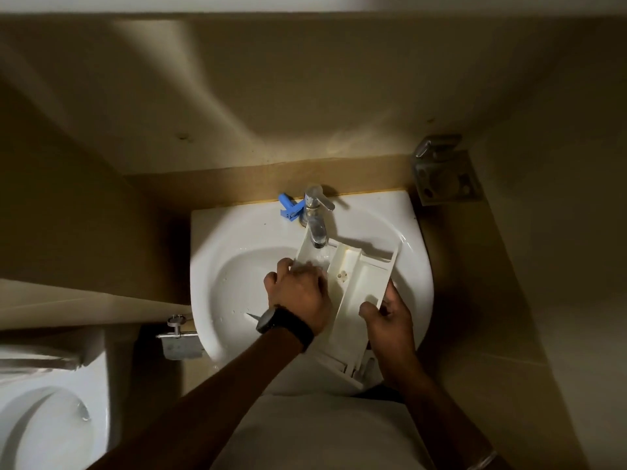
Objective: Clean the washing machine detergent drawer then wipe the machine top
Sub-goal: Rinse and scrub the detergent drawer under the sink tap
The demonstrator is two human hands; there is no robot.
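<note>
The white detergent drawer (353,286) lies tilted across the basin of the sink (237,286), its far end under the running tap (315,222). The right hand (390,320) grips its near right edge, fingers curled round the rim. The left hand (298,293), a black watch (285,325) on its wrist, presses into the wet left compartment, fingers bent. A blue plastic piece (290,208) sits beside the tap.

White sink (237,239), running chrome tap (315,218), blue clip (289,208) beside it; toilet (44,425) lower left; metal bracket (444,171) on wall
</note>
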